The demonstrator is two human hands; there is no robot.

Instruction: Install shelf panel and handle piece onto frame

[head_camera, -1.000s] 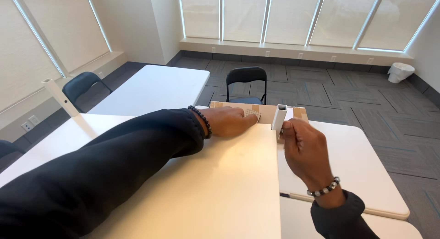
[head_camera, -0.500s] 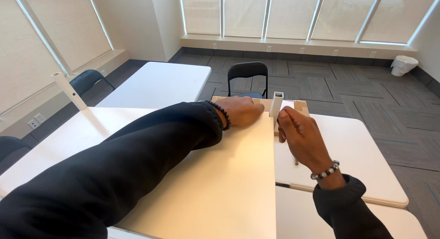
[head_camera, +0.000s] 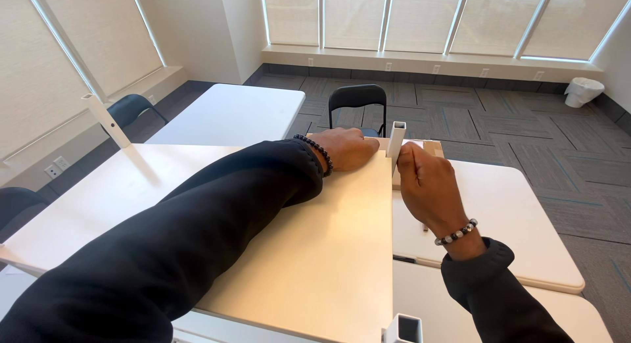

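White tube (head_camera: 396, 138): upright at panel's far corner, pinched by right hand (head_camera: 427, 188).
Left hand (head_camera: 348, 147): pressed flat on light panel (head_camera: 315, 251).
Risk: tube tipping if pinch loosens; panel sliding.

One head-worn camera here, looking down and forward over the white tabletop (head_camera: 315, 264) from close above the arms. It faces the far window wall (head_camera: 427, 21) (only this single view, so nothing is shared).

White table (head_camera: 506, 205); large pale panel (head_camera: 315, 251) lying flat.
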